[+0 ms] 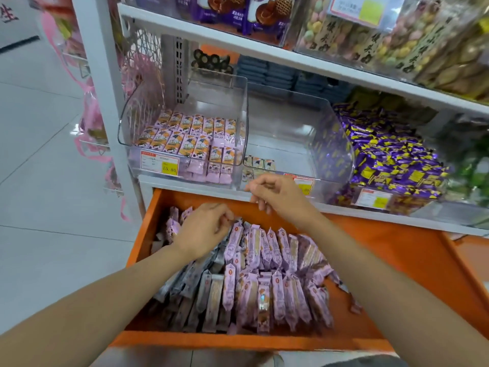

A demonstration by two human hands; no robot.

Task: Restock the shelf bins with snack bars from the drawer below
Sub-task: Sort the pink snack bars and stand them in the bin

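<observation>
Left hand point(203, 230): fingers curled down onto pink snack bars point(264, 276) in the open orange drawer point(238, 341), grip cannot be told | right hand point(277, 196): loosely curled, holding nothing, above the drawer's back edge, before the middle bin point(291, 120) with few bars | left bin point(185, 96): part full, yellow price tag point(169, 167) reads 15.80

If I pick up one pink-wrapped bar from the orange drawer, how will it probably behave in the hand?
Likely light and fairly stiff: the pink-wrapped bars are slim and stand on edge in the orange drawer. The shiny film looks slippery, so a loose pinch may slip. The pale biscuit showing through some wrappers could crack if squeezed.
</observation>
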